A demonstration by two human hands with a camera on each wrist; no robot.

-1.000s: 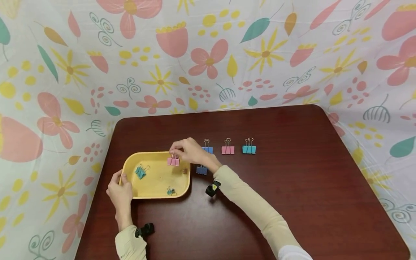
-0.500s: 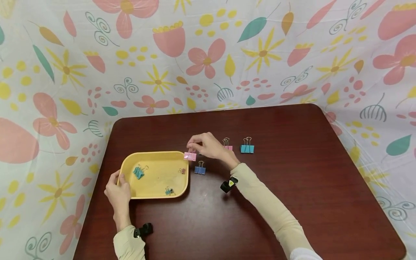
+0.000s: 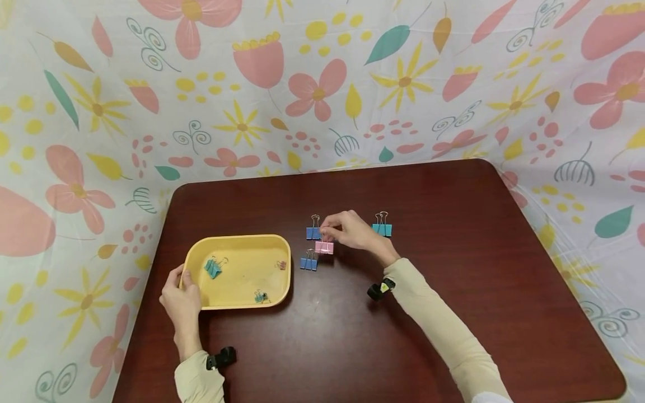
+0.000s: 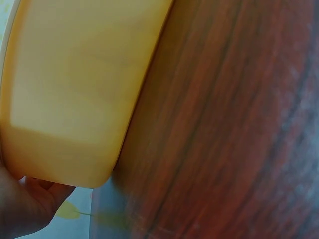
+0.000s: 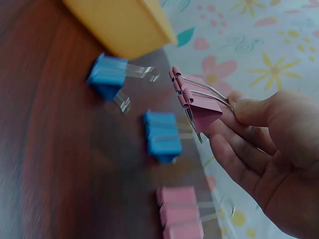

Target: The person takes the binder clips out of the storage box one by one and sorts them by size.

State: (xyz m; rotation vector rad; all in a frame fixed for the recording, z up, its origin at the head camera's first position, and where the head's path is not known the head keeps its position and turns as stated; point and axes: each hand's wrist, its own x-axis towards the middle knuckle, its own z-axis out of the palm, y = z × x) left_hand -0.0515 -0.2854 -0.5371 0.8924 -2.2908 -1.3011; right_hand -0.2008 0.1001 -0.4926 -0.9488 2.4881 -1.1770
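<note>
A pink binder clip (image 5: 202,102) is pinched by its wire handles between the thumb and fingers of my right hand (image 3: 353,230). In the head view that pink clip hangs close to two blue binder clips, one behind (image 3: 313,233) and one in front (image 3: 308,263). My left hand (image 3: 182,300) grips the left rim of a yellow tray (image 3: 242,307), thumb over the edge. Inside the tray lie a teal binder clip (image 3: 213,269), a small teal clip (image 3: 260,296) and a small reddish clip (image 3: 281,265).
A teal binder clip (image 3: 382,230) stands on the dark wooden table (image 3: 453,291) right of my right hand. Another pink binder clip (image 5: 180,214) shows in the right wrist view; my hand hides it in the head view. A floral cloth (image 3: 322,134) hangs behind the table.
My right hand has carried the pink binder clip from above the tray rightward, out over the table beside the blue clips. The left hand keeps its hold on the tray.
</note>
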